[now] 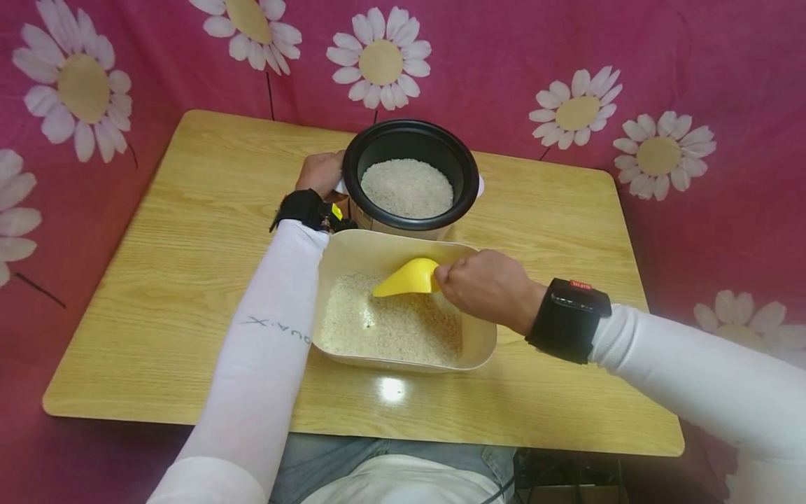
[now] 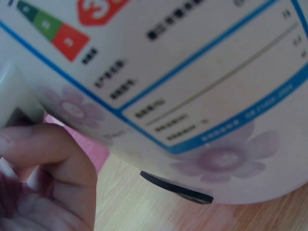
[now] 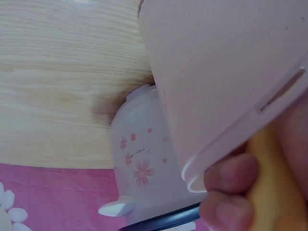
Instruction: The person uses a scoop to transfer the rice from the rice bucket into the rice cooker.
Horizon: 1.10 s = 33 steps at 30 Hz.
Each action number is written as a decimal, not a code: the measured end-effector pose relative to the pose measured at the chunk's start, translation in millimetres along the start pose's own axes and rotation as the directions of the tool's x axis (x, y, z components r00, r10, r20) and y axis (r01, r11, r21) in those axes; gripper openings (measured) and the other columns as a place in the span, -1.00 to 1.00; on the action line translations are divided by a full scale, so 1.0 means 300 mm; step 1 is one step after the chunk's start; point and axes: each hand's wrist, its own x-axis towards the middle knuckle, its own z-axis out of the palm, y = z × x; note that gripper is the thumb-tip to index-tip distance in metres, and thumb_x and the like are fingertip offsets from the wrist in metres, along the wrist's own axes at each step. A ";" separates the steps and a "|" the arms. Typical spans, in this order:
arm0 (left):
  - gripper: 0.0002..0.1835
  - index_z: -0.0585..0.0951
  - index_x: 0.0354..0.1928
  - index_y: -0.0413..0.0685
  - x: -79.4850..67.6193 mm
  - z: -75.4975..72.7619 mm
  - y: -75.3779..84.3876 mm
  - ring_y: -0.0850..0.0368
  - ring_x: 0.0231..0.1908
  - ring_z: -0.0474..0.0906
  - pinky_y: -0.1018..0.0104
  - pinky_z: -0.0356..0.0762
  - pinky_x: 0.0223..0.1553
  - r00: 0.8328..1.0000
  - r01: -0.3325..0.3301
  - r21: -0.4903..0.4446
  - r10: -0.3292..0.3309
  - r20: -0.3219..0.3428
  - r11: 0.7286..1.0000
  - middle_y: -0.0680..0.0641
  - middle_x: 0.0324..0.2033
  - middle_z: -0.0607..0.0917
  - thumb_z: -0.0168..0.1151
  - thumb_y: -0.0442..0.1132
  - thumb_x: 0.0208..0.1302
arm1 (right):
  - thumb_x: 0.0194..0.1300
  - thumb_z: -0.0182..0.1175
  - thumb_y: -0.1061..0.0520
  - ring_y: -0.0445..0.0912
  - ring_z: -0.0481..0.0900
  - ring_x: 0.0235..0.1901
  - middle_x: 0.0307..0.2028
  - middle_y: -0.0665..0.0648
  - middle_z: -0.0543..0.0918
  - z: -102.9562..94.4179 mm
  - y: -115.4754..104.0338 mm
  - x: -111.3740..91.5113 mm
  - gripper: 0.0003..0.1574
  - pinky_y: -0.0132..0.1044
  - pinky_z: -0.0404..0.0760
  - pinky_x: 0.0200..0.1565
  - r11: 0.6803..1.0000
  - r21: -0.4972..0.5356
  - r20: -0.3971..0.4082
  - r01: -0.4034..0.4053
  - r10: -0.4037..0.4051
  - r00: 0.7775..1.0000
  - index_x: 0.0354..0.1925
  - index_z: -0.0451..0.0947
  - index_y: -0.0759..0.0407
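Observation:
My left hand (image 1: 320, 173) grips the white side handle (image 2: 19, 94) of a rice cooker (image 1: 471, 175), its fingers curled in the left wrist view. White rice (image 1: 408, 187) lies in the cooker's dark pot, and its lid is off. Nearer to me stands a cream plastic tub (image 1: 483, 343) with loose rice (image 1: 371, 329) over its bottom. In my right hand (image 1: 494, 287) is a yellow scoop (image 1: 408, 277), held by its handle inside the tub. Its tip points left, low over the rice. The right wrist view shows curled fingers (image 3: 231, 173) against the yellow handle.
Cooker and tub stand close together, one behind the other, on a light wooden table (image 1: 208, 280) with rounded corners. A pink cloth (image 1: 472, 63) with white daisies hangs behind and at the sides. My left forearm (image 1: 264, 315) passes along the tub's left side.

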 end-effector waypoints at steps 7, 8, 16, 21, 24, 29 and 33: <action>-0.56 0.66 0.09 -0.04 -0.004 0.002 0.003 0.16 -0.21 0.52 0.42 0.60 -0.38 1.000 0.001 -0.019 -0.001 0.001 1.000 0.02 -0.23 0.57 0.12 0.13 0.48 | 0.35 0.36 0.17 -0.13 0.30 -0.64 -0.63 0.01 0.36 -0.012 -0.003 0.009 -0.84 -0.37 0.50 -0.60 1.000 0.028 0.035 -0.007 0.006 0.999 -0.24 0.53 0.14; -0.56 0.66 0.09 -0.03 -0.004 0.001 0.004 0.15 -0.20 0.52 0.42 0.60 -0.37 1.000 0.005 -0.023 -0.005 0.003 1.000 0.02 -0.22 0.57 0.12 0.14 0.48 | 0.35 0.36 0.16 -0.13 0.30 -0.64 -0.63 0.01 0.35 -0.015 -0.001 0.010 -0.84 -0.37 0.50 -0.60 0.999 0.032 0.053 -0.004 0.002 0.999 -0.24 0.53 0.14; -0.54 0.66 0.10 -0.01 0.001 -0.003 0.000 0.14 -0.18 0.52 0.40 0.60 -0.35 1.000 0.017 -0.001 -0.017 0.002 1.000 0.01 -0.19 0.57 0.12 0.18 0.47 | 0.39 0.29 0.15 -0.12 0.33 -0.68 -0.66 0.01 0.38 -0.048 0.017 0.011 -0.85 -0.37 0.43 -0.62 0.990 0.136 0.178 -0.021 -0.003 0.984 -0.34 0.56 0.12; -0.55 0.66 0.06 -0.01 0.011 -0.001 -0.007 0.14 -0.19 0.53 0.41 0.60 -0.38 1.000 0.013 -0.005 -0.013 -0.001 1.000 0.01 -0.20 0.57 0.13 0.18 0.46 | 0.40 0.25 0.12 -0.12 0.35 -0.67 -0.63 0.01 0.44 -0.072 0.025 0.014 -0.85 -0.40 0.32 -0.62 0.977 0.212 0.247 -0.028 -0.026 0.969 -0.34 0.62 0.13; -0.56 0.65 0.05 -0.03 0.015 0.000 -0.009 0.14 -0.21 0.52 0.42 0.59 -0.40 1.000 0.008 -0.003 -0.008 0.000 1.000 0.00 -0.21 0.57 0.12 0.16 0.48 | 0.43 0.23 0.08 -0.09 0.41 -0.65 -0.59 0.03 0.50 -0.089 0.028 0.022 -0.82 -0.41 0.37 -0.60 0.959 0.273 0.361 -0.072 -0.033 0.932 -0.23 0.66 0.17; -0.54 0.65 0.07 -0.05 0.003 -0.001 -0.003 0.14 -0.21 0.52 0.43 0.58 -0.40 1.000 0.001 0.009 -0.001 0.004 1.000 -0.01 -0.20 0.56 0.10 0.16 0.49 | 0.40 0.15 0.10 -0.10 0.40 -0.64 -0.59 0.02 0.46 -0.098 0.018 0.035 -0.79 -0.39 0.33 -0.60 0.908 0.392 0.479 -0.148 -0.065 0.875 -0.33 0.64 0.15; -0.51 0.65 0.13 -0.03 0.003 -0.001 -0.003 0.14 -0.18 0.52 0.40 0.60 -0.36 1.000 0.004 0.005 -0.004 0.012 1.000 0.00 -0.18 0.58 0.12 0.19 0.47 | 0.40 0.15 0.07 -0.11 0.36 -0.64 -0.57 0.00 0.43 -0.097 0.006 0.042 -0.77 -0.37 0.27 -0.58 0.878 0.459 0.507 -0.136 -0.134 0.851 -0.40 0.60 0.11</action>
